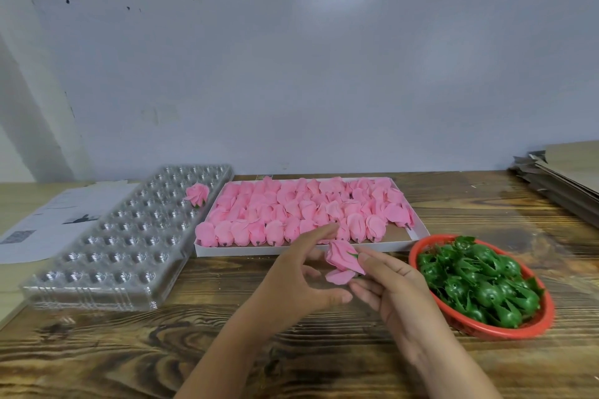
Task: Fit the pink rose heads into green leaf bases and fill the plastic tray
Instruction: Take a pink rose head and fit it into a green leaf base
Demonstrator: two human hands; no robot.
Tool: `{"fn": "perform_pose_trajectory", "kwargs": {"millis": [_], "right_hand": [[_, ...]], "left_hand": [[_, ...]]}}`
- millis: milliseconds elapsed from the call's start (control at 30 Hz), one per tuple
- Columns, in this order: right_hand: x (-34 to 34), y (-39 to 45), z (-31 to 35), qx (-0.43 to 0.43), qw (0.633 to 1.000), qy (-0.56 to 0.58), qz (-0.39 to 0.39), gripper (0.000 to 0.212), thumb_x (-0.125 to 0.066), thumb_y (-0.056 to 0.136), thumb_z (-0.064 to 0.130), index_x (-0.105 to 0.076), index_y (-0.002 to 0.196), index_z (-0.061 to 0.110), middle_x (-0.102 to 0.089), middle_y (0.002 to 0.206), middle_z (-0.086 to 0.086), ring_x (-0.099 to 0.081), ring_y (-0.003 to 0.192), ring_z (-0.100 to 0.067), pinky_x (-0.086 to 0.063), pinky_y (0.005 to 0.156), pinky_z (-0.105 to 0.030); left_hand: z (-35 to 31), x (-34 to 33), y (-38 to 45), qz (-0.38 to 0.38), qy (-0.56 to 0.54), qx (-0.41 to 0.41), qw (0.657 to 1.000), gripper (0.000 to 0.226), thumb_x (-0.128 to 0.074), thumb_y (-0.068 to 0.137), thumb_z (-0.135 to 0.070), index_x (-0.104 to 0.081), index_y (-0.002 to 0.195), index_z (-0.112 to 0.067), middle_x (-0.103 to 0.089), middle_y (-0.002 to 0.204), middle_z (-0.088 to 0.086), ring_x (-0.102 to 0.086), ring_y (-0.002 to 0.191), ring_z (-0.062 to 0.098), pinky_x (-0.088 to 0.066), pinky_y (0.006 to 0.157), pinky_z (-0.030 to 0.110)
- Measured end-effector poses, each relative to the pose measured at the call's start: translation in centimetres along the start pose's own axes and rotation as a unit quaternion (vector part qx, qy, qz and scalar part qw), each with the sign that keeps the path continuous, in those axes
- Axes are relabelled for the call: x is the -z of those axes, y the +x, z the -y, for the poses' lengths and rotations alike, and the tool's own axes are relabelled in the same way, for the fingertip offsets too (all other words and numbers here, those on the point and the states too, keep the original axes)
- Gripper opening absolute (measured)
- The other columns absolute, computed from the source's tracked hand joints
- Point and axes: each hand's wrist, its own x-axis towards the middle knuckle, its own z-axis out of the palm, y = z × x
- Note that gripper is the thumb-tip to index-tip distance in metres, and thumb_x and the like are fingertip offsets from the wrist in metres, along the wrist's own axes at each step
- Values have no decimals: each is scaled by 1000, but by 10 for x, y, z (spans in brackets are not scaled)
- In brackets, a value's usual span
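pink rose head [343, 260] held above table (one rose [197, 194] in clear tray [107, 269]).

Right hand [392, 285] pinches rose head [343, 257]; left hand [301, 272] open.

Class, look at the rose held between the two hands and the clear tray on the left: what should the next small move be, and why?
Probably carry the held rose left and seat it in a free cell of the plastic tray. A bit of green shows at its base by the right hand, so it seems fitted already; the left hand is open beside it, and only one finished rose sits in the tray.
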Motion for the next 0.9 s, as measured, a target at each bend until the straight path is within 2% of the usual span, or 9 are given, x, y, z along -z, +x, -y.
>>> {"fn": "perform_pose_trajectory", "kwargs": {"millis": [100,167,267,367,467,700,833,900], "right_hand": [[-1,-1,-1,-3,1000,-2,10,24,-73,77,17,-78,100,12,-74,94,-25,-75,73,-25,-60,62,-24],[-1,0,-2,-2,1000,-4,9,27,-74,75,18,-78,101,12,-74,94,-25,-75,76,-26,-60,62,-24],[-2,0,-2,2,1000,-10,9,30,-77,71,23,-79,100,14,-74,96,-24,-75,79,-25,-59,62,-24],[-1,1,-2,4,1000,-20,15,38,-80,65,31,-79,99,14,-74,97,-24,-75,79,-24,-59,61,-23],[0,0,-2,4,1000,-23,19,40,-80,63,32,-79,99,14,-74,97,-23,-75,78,-24,-59,61,-23],[0,0,-1,-2,999,-28,22,35,-78,67,30,-79,97,12,-74,96,-24,-75,77,-24,-59,60,-23],[0,-1,-1,-2,999,-30,18,30,-78,70,27,-79,95,12,-75,94,-23,-75,75,-22,-59,61,-22],[-1,-1,-2,0,999,-34,14,27,-77,72,26,-79,95,12,-75,93,-22,-75,75,-22,-59,61,-23]], "left_hand": [[-1,-2,2,-4,17,-1,1000,70,-83,78,-40,-47,132,-66,-57,132,-31,-56,122,-1,-51,95,22],[0,-4,3,-8,-4,6,1000,56,-79,85,-35,-55,130,-58,-64,125,-25,-61,117,2,-53,96,24],[2,-5,4,-26,-56,19,998,42,-75,89,-28,-65,126,-46,-71,120,-13,-67,114,10,-55,101,35],[1,-3,4,-29,-82,16,996,35,-71,93,-18,-70,120,-41,-74,117,-9,-69,112,11,-55,100,31],[-1,-1,4,-21,-98,16,995,33,-69,95,-15,-72,118,-38,-75,115,-6,-69,111,13,-54,98,27],[-3,-2,6,-31,-93,12,995,36,-71,92,-20,-68,117,-46,-75,113,-10,-69,110,10,-54,94,23],[-2,-4,5,-13,-99,21,995,45,-80,82,-35,-65,121,-51,-74,115,-9,-70,110,13,-56,97,30],[-1,-5,5,-13,-100,23,995,48,-82,80,-36,-64,121,-51,-74,117,-10,-70,111,13,-57,96,31]]}}
